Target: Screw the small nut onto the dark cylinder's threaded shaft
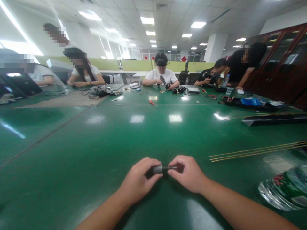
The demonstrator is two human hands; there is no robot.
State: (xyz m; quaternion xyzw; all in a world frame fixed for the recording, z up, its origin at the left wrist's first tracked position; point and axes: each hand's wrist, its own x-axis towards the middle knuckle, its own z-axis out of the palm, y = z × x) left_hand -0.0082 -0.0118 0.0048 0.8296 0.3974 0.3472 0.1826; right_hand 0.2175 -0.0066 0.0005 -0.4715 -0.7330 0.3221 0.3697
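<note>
Between thumb and fingers, my left hand (141,177) grips a small grey cylinder (157,169) with a dark end, looking like a little motor. A thin dark ridged rod (169,167) extends from its right side. My right hand (188,172) pinches the far end of that rod. Cylinder and rod lie in one line, level, just above the green table (115,137). Whether they are one piece or two pushed together, I cannot tell. The right fingers hide the rod's tip.
Thin brass-coloured rods (254,152) lie on the right, with a large clear bottle (285,188) nearer me. Behind them is a black channel (275,119). Farther off lies a red screwdriver (152,103). Several people sit or stand along the far side among tools and parts.
</note>
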